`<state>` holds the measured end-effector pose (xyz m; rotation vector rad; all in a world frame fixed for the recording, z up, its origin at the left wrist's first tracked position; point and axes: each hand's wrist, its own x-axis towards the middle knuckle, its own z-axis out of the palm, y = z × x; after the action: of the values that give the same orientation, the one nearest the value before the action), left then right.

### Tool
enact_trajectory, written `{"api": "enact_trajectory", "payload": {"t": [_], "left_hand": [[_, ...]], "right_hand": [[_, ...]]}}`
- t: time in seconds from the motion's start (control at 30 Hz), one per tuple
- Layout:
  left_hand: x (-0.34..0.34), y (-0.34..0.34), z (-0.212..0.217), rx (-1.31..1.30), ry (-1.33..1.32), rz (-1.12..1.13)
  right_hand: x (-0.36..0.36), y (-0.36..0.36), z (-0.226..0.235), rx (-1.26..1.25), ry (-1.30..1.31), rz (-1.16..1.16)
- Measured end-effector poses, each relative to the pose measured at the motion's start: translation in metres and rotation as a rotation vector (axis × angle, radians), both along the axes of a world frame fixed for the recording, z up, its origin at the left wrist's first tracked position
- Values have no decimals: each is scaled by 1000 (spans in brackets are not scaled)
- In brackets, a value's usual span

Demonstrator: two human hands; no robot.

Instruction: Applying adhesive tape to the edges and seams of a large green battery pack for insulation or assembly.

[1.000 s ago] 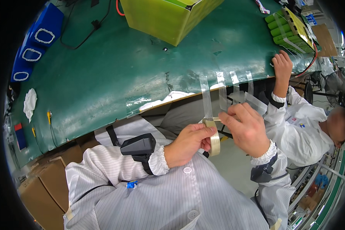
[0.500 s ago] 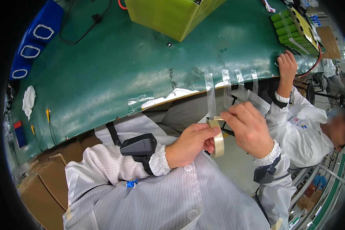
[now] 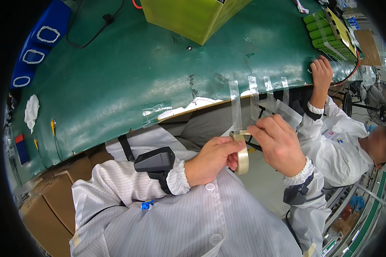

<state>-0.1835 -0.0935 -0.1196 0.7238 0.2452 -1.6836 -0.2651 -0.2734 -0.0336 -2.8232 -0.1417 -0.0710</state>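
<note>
My left hand (image 3: 210, 160) grips a roll of translucent, pale yellowish tape (image 3: 243, 160), its thumb on the roll's side. The fingertips of my right hand (image 3: 278, 145) are pinched just above the roll; a thin pale sliver shows at them, too small to name. Beside the roll's top ends a long tape strip (image 3: 235, 103), whose upper end sticks to the edge of the green table (image 3: 116, 85). To its right, several shorter strips hang from the same edge, among them a wide one (image 3: 253, 98) and a narrow one (image 3: 285, 88).
A yellow-green box (image 3: 180, 19) stands at the far middle, a green battery pack (image 3: 328, 36) at the far right. A co-worker's hand (image 3: 321, 70) rests on the table edge. Left are a blue bin (image 3: 38, 43), a white cloth (image 3: 31, 112) and cardboard boxes (image 3: 51, 214).
Almost nothing differs. Both my hands keep their grip beside the hanging strip; the roll has shifted very slightly left. The co-worker's head has turned a little.
</note>
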Motion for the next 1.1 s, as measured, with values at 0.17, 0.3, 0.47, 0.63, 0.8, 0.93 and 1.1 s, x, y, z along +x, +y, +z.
{"api": "enact_trajectory", "payload": {"t": [0.17,0.3,0.47,0.63,0.8,0.93,1.1], "left_hand": [[-3,0,-3,2,14,-21],[-3,0,-1,11,-3,-9],[-5,0,-3,6,-10,-18],[-3,0,-1,-11,-9,-30],[-3,-1,-2,-11,-12,-37],[-3,-1,-2,-13,-10,-36],[-2,-1,0,-15,-18,-37]], "right_hand": [[1,-1,0,3,-12,7],[-1,0,1,2,-16,7],[-2,-1,2,-12,-27,2],[-1,-1,3,8,-34,12],[0,-2,5,18,-22,29],[0,-2,4,11,-29,26],[2,-3,4,5,-39,30]]}}
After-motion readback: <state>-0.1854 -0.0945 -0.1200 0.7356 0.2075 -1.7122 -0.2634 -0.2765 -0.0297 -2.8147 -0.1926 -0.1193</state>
